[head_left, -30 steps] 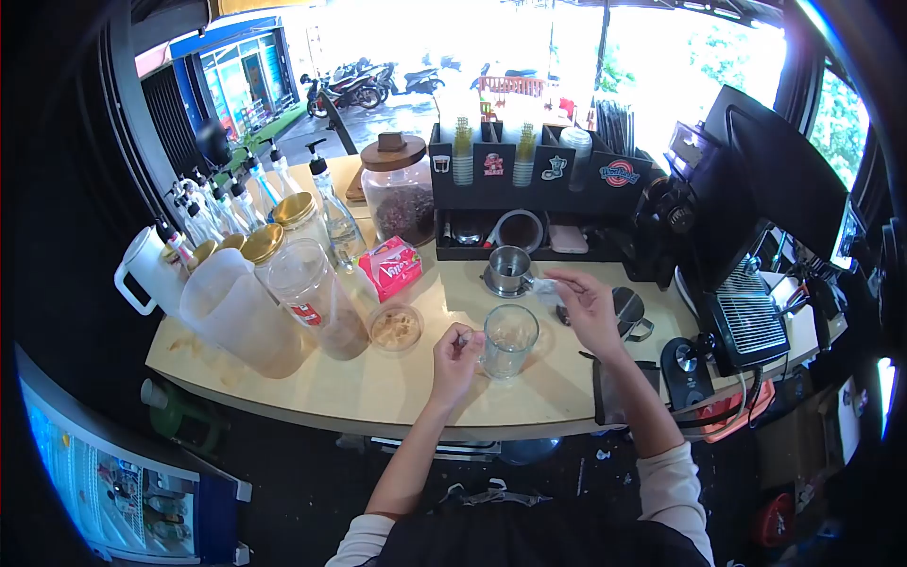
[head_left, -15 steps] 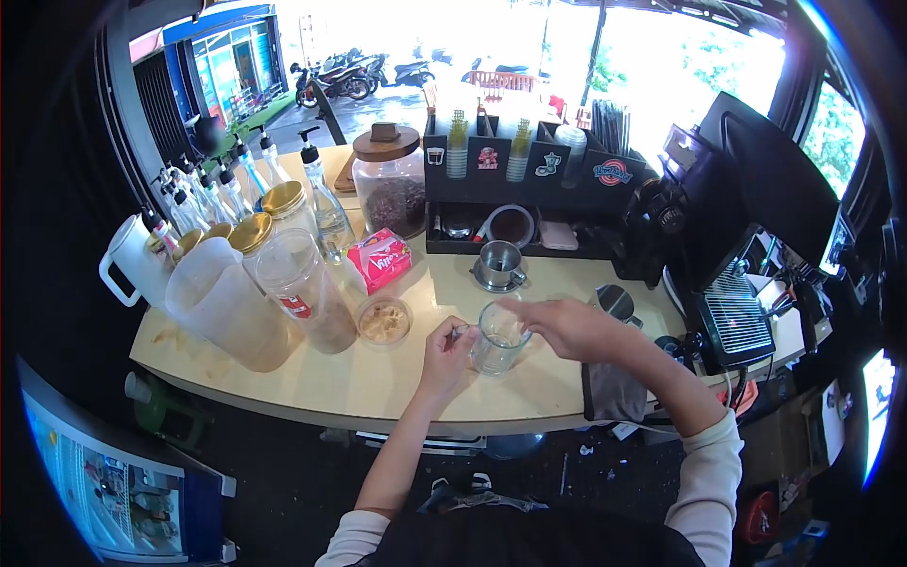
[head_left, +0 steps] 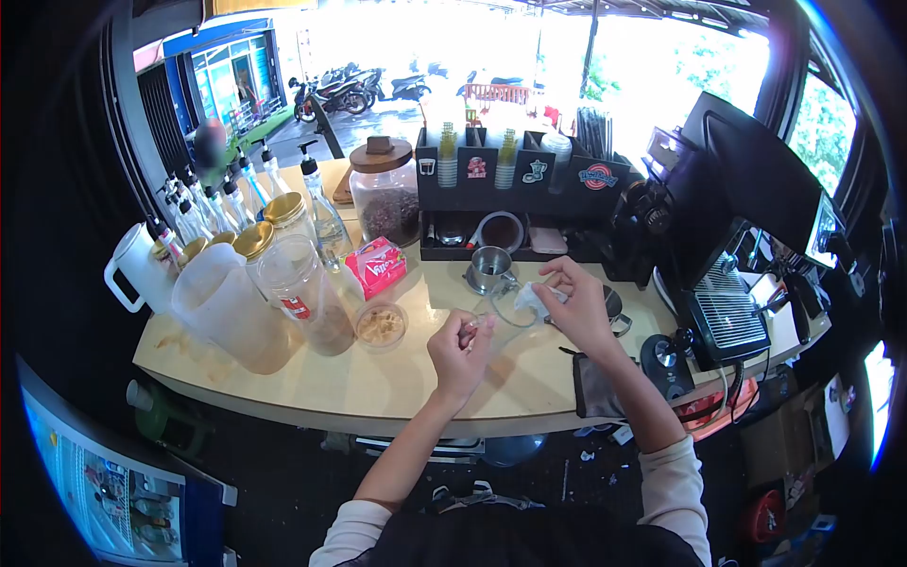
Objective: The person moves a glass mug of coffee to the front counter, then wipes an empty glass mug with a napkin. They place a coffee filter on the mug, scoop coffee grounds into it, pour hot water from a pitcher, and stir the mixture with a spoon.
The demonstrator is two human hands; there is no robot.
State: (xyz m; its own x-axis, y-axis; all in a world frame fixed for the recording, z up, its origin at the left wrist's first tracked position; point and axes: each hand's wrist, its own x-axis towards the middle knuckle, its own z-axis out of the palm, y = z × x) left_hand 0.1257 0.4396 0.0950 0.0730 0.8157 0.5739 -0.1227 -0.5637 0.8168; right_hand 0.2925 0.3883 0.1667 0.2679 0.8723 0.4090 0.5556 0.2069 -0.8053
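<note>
Stretching across the view, the counter (head_left: 368, 387) is largest. The left hand (head_left: 460, 354) sits at 8 o'clock from the clear glass mug (head_left: 505, 312), its grip closed, apparently around the handle. The right hand (head_left: 580, 307), at 3 o'clock, has its grip pinched on a white tissue (head_left: 529, 300). Mug and tissue are already in hand; how much work remains, I cannot tell.
</note>
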